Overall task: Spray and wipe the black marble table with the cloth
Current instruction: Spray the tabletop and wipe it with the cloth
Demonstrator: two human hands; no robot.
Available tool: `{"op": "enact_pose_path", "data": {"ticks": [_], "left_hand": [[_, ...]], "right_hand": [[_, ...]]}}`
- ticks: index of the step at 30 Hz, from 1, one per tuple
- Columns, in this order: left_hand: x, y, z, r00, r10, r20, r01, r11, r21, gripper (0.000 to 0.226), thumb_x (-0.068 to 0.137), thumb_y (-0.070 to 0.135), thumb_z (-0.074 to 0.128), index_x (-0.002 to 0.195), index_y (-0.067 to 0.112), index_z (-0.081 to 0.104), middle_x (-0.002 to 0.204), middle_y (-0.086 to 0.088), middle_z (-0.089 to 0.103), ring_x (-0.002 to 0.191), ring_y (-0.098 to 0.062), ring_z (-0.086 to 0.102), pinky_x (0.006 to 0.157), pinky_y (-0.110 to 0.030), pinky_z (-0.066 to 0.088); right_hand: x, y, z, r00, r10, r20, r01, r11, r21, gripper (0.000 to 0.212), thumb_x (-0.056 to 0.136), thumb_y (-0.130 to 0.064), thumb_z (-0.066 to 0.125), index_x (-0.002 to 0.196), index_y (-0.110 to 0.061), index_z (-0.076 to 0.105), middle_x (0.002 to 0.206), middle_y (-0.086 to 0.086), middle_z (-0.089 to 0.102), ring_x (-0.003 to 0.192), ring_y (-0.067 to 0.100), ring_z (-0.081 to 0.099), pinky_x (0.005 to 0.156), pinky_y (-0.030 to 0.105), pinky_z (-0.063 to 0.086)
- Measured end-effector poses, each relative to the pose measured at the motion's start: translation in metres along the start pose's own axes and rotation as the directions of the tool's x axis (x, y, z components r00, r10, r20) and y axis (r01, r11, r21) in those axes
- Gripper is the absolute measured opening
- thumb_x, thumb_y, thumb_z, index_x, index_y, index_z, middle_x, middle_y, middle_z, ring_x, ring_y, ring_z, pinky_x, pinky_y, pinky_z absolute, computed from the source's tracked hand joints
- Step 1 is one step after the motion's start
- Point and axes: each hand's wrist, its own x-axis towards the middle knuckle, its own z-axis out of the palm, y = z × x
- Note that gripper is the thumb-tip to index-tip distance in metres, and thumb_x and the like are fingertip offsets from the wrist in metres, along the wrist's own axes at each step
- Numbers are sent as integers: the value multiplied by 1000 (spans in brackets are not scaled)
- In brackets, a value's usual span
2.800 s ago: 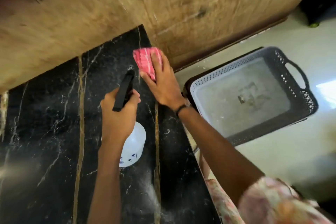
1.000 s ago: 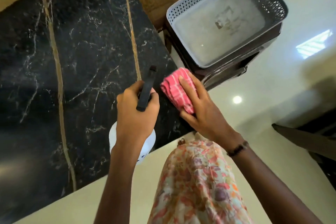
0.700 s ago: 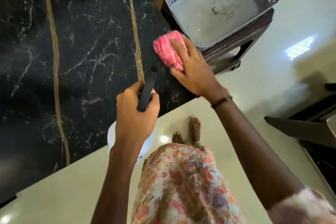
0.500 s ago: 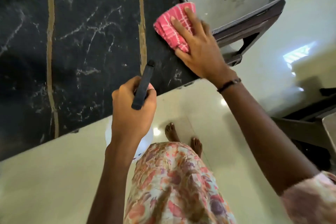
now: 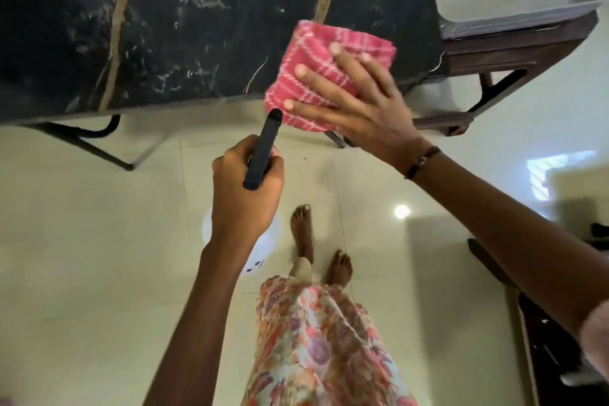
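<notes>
While the right hand (image 5: 359,109) presses spread fingers (image 5: 316,74) flat on the cloth (image 5: 316,49) at the table (image 5: 197,26) near edge, unwiped marble lies ahead and left. The left hand (image 5: 245,194) clenches the sprayer (image 5: 263,150) off the table.

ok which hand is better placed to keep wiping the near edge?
Right. The right hand presses the pink cloth flat at the marble table edge; the left hand holds the spray bottle over the floor.
</notes>
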Motion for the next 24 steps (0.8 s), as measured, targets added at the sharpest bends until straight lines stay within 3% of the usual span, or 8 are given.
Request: {"op": "enact_pose_path", "data": {"ticks": [4,6,8,10,14,15,20,24], "left_hand": [[-8,-12,1,999,-28,-34,27,999,-35,25,83,17,54,74,-7,53,57,-29,47,51,-46,41,46,-47,38],[-13,-17,-2,998,-31,-50,29,999,-44,22,83,15,56,74,-4,53,54,-17,44,49,-36,36,47,-36,34],[-18,-21,-5,997,-36,-69,34,999,-39,21,86,12,57,71,-2,52,53,-7,41,50,-24,33,49,-29,31],[-22,-26,-10,994,-53,-100,49,998,-51,21,87,10,57,72,-4,52,54,-8,40,51,-23,33,48,-28,30],[-23,-36,-23,984,-93,-153,78,992,-99,24,87,8,56,70,-7,49,51,-7,36,50,-23,30,48,-28,29],[-24,-39,-29,982,-99,-161,83,991,-107,24,87,8,56,70,-8,48,51,-8,35,50,-24,30,49,-29,29],[-19,-58,-59,973,-84,-217,63,993,-101,22,85,11,56,75,-9,53,58,-30,44,54,-47,37,49,-41,36],[-16,-76,-90,964,-100,-246,75,991,-108,23,83,13,55,74,-8,53,56,-28,42,51,-44,36,47,-41,36]], "right_hand": [[1,6,11,991,-113,-67,102,983,-150,67,97,-28,53,149,-36,12,158,5,12,141,33,21,116,47,10],[-20,34,9,988,-113,-104,97,984,-148,65,97,-29,55,149,-37,18,161,4,1,144,33,16,116,47,15],[-40,54,1,990,-87,-114,73,990,-117,59,95,-34,59,146,-36,30,159,3,14,141,33,25,113,47,26],[-43,55,-7,991,-100,-89,91,991,-94,56,94,-36,60,144,-35,36,153,3,29,136,35,33,110,47,31],[4,14,-5,986,-168,-15,164,976,-141,67,97,-27,52,151,-34,12,159,4,7,140,35,20,117,49,8],[22,-3,-6,984,-176,-14,172,973,-151,70,97,-23,51,151,-33,8,158,3,10,139,34,23,116,50,6],[110,-94,-16,963,-263,-64,262,965,-32,83,86,-7,52,151,-32,7,157,-3,23,140,29,31,115,46,18],[121,-98,-17,953,-296,-63,294,955,-28,85,87,-12,60,151,-31,7,157,-1,20,140,29,31,116,45,19]]}}
